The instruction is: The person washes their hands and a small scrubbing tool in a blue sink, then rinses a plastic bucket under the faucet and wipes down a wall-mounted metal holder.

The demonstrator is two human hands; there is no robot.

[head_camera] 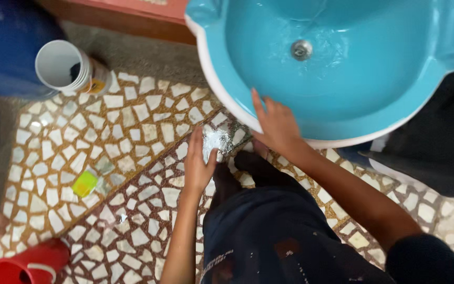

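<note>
Clearly, we are bent over a turquoise basin [227, 94] with a white rim, and water is running over its metal drain [301, 49] at the far side. Our right hand [277, 126] lies flat on the near rim, fingers spread and released, grasping nothing. Our left hand [199, 163] hangs just below and to the left of the rim, over the mosaic floor [132, 121]; its grip is loose and open, and we cannot tell whether it touches anything. A wet, shiny patch [217, 139] sits on the floor right beside that hand, near our dark trouser legs [269, 231].

What could go wrong, in our judgement: the floor by our feet looks wet, so a foot could slide as we lean, and the right hand is our only brace on a smooth, possibly wet rim. Water may also splash over the low near edge onto the tiles.

As for containers: the basin holds only a thin sheet of moving water. A white cup-like tub [61, 66] lies tipped on its side at the far left, with something dark inside that we cannot make out. A red bucket [22, 265] sits at the near left corner, its contents hidden. A small yellow-green object [85, 183] lies on the floor between them.
</note>
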